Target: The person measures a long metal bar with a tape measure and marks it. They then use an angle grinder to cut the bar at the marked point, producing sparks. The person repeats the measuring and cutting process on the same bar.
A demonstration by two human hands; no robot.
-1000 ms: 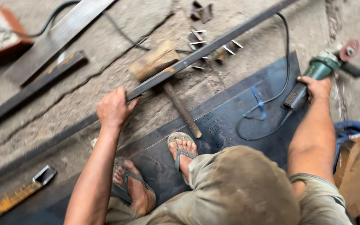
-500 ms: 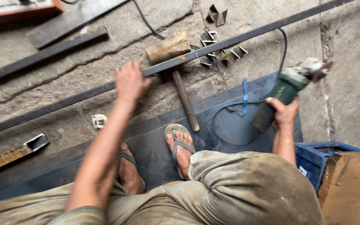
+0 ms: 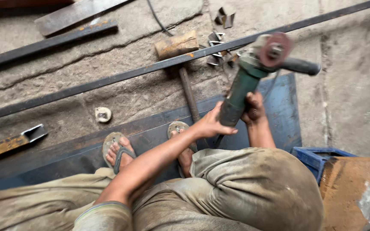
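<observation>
The right hand [image 3: 253, 112] is wrapped around the body of the green grinder [image 3: 253, 77]; the left hand [image 3: 210, 125] rests open-fingered against its lower end. The grinder is tilted above the long steel bar [image 3: 120, 77]; a hammer [image 3: 180, 55] lies under that bar.

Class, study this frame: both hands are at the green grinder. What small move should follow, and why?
Probably lower the grinder toward the long steel bar. The right hand grips its body, the left hand steadies it, and the disc is raised, tilted up, touching nothing.
</observation>
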